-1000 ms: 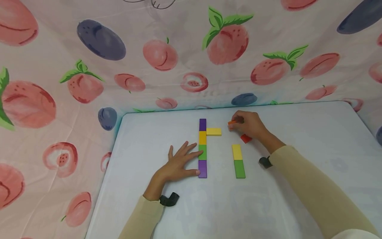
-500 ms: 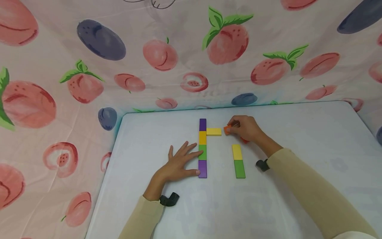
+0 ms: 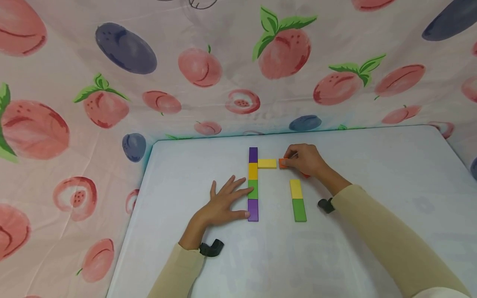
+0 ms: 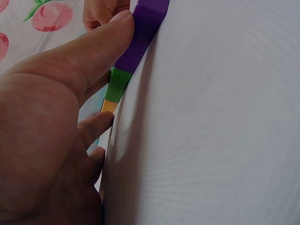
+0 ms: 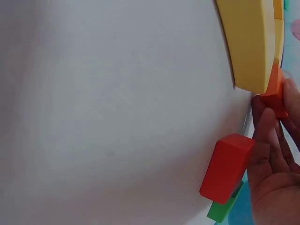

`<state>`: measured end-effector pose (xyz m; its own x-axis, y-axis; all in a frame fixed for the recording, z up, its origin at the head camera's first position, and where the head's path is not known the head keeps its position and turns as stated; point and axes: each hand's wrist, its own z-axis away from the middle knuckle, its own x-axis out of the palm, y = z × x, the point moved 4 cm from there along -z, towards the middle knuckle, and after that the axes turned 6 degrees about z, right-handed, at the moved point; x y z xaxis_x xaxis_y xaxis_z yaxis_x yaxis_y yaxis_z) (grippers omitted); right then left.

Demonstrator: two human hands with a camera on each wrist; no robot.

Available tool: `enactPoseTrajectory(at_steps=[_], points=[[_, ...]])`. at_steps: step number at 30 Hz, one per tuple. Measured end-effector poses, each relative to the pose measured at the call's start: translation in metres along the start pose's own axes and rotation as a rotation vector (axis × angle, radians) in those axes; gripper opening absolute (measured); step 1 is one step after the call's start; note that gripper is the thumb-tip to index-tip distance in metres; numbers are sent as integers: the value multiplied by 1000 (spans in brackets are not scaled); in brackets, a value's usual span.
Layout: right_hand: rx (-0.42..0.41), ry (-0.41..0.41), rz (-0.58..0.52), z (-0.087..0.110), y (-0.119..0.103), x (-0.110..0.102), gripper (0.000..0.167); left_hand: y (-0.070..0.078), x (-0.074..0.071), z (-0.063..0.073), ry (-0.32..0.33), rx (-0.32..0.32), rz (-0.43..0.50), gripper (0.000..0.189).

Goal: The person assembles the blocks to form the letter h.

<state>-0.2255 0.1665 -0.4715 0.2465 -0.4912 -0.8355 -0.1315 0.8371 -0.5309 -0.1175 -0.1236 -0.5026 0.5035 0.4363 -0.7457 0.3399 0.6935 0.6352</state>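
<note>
My left hand (image 3: 222,209) lies with fingers spread beside a column of blocks: dark purple (image 3: 253,155), orange-yellow (image 3: 253,171), green (image 3: 254,183) and purple (image 3: 253,209). Its thumb touches the purple block and a fingertip rests on the green one. A yellow block (image 3: 266,164) extends rightward from the column near its top. In line with it, just past a narrow gap, my right hand (image 3: 305,159) pinches an orange block (image 3: 282,164) between thumb and fingers. A red block (image 5: 227,168) lies beneath that hand, mostly hidden in the head view.
Right of the column, another yellow block (image 3: 296,189) and a green block (image 3: 299,210) lie end to end. The right wrist view shows a green piece (image 5: 225,206) behind the red block. A fruit-patterned cloth (image 3: 156,116) hangs behind the white table (image 3: 335,256).
My right hand has brought the orange block leftward and down toward the yellow block's end and turned it in line. The left hand has stayed in place.
</note>
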Motion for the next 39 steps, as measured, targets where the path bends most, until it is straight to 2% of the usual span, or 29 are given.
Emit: enactPoseTrajectory(at_steps=[10,17,39], points=[[-36,21,64,-2,-1,2,20,1,-1,0,-2,1,0,74],[-14,6,69,-2,-2,3,18,1,-2,0,-1,2,-3,74],[35,-46,74,-2,4,3,31,2,0,1,9,3,3,73]])
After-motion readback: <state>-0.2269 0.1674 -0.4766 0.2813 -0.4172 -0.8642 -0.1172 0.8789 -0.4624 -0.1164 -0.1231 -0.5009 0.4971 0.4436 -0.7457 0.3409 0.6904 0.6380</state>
